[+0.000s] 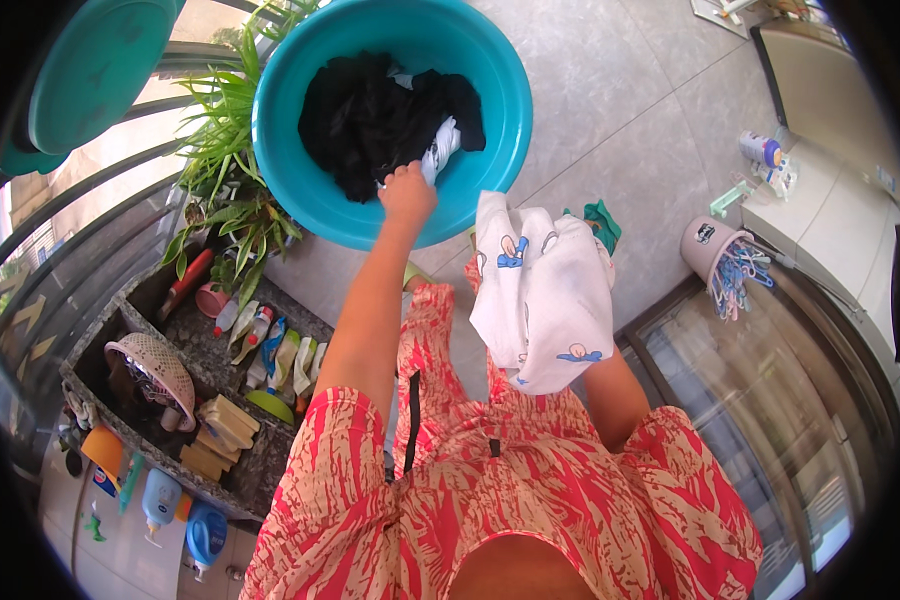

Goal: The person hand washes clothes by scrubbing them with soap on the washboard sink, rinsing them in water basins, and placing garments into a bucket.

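A large teal plastic basin (506, 82) stands before me with a heap of black clothes (375, 112) in it. My left hand (407, 193) reaches over its near rim, fingers closed on a pale grey-white cloth (441, 150) that lies against the dark heap. To the right, a white cloth with a cartoon print (551, 300) drapes over the end of my right arm. It covers my right hand, so those fingers are hidden. Part of a green cloth (604, 225) shows behind the white one.
Leafy potted plants (232, 187) crowd the basin's left side by the railing. A stone sink (135, 311) at lower left holds a pink perforated basket (157, 375) and several bottles. On the right, a bucket of clothes hangers (701, 236) stands by a glass sliding door (750, 375).
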### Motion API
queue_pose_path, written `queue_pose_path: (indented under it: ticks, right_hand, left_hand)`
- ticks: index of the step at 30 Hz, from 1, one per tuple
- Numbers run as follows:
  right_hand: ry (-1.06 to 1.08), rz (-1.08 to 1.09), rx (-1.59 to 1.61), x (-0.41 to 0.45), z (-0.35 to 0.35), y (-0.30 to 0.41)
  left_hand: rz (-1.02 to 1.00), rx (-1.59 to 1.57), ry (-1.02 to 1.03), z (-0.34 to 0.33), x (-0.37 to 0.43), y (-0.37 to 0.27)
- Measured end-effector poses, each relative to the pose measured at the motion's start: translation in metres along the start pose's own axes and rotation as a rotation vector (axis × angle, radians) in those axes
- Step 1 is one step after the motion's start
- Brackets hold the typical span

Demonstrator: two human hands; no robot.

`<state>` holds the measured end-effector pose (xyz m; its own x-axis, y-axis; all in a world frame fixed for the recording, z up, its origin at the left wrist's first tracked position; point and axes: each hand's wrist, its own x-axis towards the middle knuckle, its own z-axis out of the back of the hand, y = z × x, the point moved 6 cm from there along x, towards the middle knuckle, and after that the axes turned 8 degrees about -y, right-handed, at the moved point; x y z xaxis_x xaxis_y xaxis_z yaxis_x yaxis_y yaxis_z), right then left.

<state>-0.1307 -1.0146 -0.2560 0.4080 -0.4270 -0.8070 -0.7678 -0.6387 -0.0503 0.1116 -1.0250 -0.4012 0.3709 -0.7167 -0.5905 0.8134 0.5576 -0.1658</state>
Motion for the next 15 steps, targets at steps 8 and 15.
queue_pose_path:
  ticks: [8, 15]
  right_hand:
    - [0.001, 0.023, -0.071, -0.009, 0.007, 0.014]
    - [0.020, 0.037, -0.040, 0.000, -0.001, 0.021]
  left_hand:
    - [-0.180, 0.566, -0.125, -0.029, 0.013, 0.010]
    - [0.209, -0.859, 0.151, 0.035, -0.001, 0.016]
